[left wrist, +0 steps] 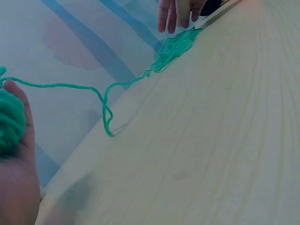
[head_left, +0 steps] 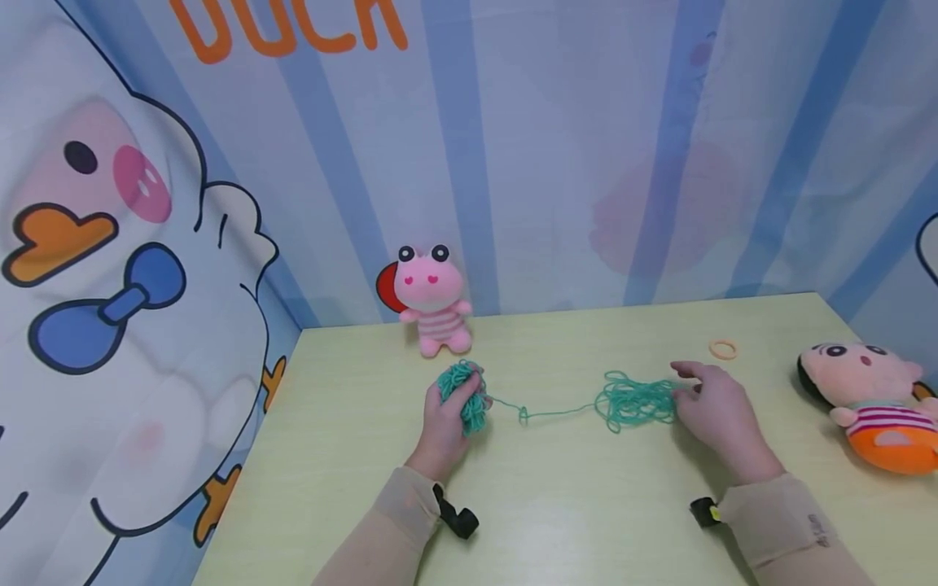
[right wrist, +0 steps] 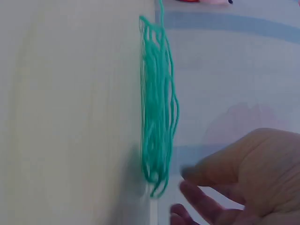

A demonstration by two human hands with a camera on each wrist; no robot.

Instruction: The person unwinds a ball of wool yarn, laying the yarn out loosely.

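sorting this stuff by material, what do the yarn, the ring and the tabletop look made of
Yarn: soft, matte spun fibre, judging by its limp loops; wool or acrylic, I can't tell.
Ring: perhaps wood or plastic, seemingly smooth; it looks rigid, but is too small to settle.
Tabletop: wood or wood-look laminate, pale and smooth, with long grain lines in the left wrist view.

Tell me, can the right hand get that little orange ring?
Probably yes: the right hand seems to hold nothing, and the orange ring lies just beyond it on the table. The green yarn pile sits to one side, not in between.
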